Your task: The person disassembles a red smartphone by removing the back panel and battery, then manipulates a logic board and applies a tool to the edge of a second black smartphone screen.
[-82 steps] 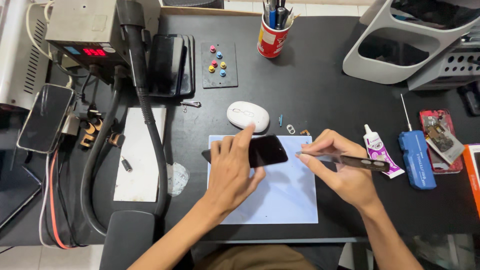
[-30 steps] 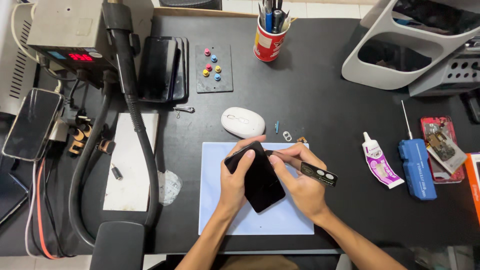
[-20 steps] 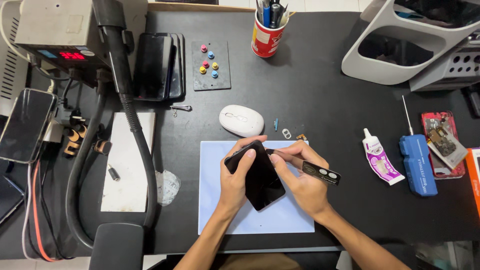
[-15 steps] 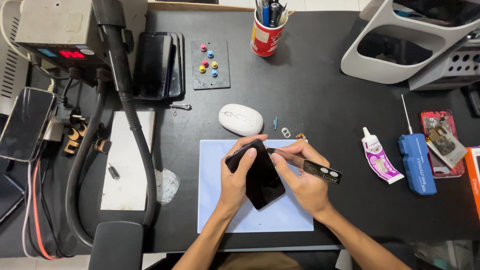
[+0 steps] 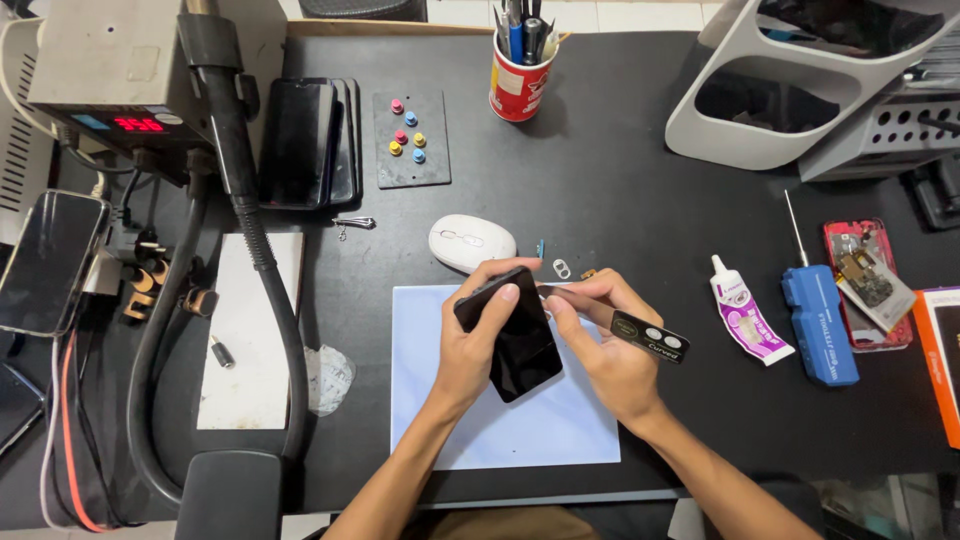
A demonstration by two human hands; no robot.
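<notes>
I've got the dark phone [image 5: 515, 335] tilted just above the pale blue mat [image 5: 500, 430] on the worktop [image 5: 620, 180]. It looks light, stiff, slick and fragile, so edges only. My left hand [image 5: 475, 350] wraps its left edge, fingers [image 5: 505, 300] curled closed. My right hand [image 5: 610, 345] pinches a thin black tool [image 5: 640, 333], tip at the phone's top edge.
</notes>
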